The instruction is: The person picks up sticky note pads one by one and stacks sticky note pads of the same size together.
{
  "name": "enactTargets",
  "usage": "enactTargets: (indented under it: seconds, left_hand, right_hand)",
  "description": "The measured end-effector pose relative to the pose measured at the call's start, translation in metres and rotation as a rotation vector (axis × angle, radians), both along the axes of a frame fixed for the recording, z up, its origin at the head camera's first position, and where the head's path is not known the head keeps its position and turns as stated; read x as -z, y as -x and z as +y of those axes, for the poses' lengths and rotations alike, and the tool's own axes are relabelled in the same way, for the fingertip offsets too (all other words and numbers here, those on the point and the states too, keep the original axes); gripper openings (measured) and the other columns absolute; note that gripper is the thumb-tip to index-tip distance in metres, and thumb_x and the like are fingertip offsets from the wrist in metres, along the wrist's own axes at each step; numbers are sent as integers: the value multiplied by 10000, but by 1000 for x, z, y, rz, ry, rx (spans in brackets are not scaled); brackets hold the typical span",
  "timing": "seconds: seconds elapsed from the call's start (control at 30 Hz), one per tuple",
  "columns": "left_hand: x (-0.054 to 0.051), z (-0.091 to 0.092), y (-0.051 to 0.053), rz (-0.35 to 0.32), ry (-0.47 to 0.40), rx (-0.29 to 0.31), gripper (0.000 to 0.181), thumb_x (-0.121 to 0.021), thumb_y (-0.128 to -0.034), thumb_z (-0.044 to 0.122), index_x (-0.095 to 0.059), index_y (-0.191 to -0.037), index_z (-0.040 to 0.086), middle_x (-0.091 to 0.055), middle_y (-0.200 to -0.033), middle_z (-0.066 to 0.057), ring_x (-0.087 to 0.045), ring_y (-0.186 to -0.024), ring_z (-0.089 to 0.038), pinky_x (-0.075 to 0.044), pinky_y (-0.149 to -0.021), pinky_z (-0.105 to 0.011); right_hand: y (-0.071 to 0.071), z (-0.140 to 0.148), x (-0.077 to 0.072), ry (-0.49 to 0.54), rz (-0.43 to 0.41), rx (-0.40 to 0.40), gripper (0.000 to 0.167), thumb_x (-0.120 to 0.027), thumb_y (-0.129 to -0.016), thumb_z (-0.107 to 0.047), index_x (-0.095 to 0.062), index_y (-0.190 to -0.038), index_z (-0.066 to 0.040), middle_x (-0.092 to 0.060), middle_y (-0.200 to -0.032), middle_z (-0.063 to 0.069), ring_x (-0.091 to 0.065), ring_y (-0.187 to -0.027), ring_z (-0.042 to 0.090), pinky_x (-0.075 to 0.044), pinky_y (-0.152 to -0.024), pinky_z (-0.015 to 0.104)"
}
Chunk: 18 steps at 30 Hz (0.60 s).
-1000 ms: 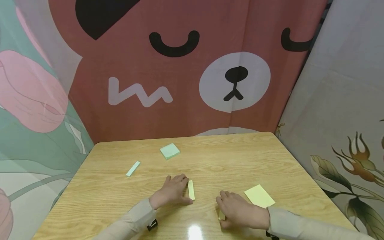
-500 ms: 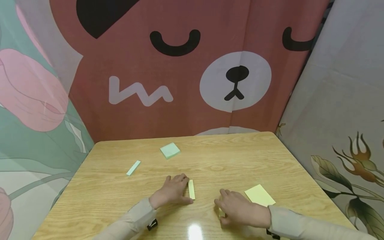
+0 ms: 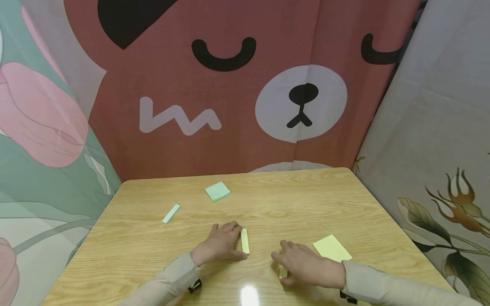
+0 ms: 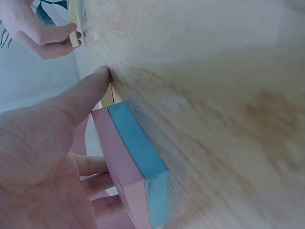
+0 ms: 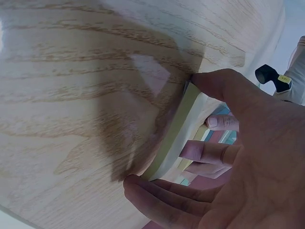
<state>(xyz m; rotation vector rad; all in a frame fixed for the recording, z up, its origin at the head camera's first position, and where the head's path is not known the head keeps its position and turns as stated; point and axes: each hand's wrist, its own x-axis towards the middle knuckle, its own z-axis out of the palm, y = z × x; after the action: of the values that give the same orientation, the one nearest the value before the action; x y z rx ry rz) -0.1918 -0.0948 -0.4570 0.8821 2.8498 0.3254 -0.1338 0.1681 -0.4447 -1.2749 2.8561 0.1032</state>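
Observation:
In the head view my left hand (image 3: 219, 243) arches over the table beside a narrow yellow pad edge (image 3: 245, 241), fingers at its far end and thumb at its near end. The left wrist view shows a pink pad (image 4: 116, 150) and a blue pad (image 4: 140, 140) side by side on edge within that grip, hidden from the head view. To the right, my right hand (image 3: 304, 264) pinches a narrow yellow sticky-note pad (image 5: 174, 133) by its ends, thumb opposite fingertips, standing on the table. A gap separates it from the left hand's pads.
A yellow square sticky-note pad (image 3: 332, 248) lies just beyond the right wrist. Farther back lie a green square pad (image 3: 217, 191) and a narrow pale green strip (image 3: 171, 213). Printed cloths (image 3: 237, 148) hang behind the wooden table (image 3: 306, 204) and at both sides.
My right hand has slid slightly left with the yellow pad, toward the left hand. The left hand keeps its place.

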Motion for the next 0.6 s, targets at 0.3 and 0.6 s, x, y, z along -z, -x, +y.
enactTargets:
  seconds: [0.3,0.6]
  left_hand:
    - [2,0,0,3,1,0,818,-764,-800,558,-537,-1361,8,-521,-1300,-59,-482,-1265,-295,-338,-1015,-656]
    - [2,0,1,5,6,2,813,-765,-802,551,-532,-1362,10,-514,-1303,-55,-481,-1262,-287,-339,-1008,-651]
  right_hand:
    - [2,0,0,4,-43,9,460,-831,-740,-441,-579,-1009,-167,-469,-861,-5,-403,-646,64,-365,-473,146]
    - [9,3,-1,29,-180,75,575,-828,-702,-567,-604,-1035,-154,-427,-939,-21,-416,-734,80,-389,-491,169]
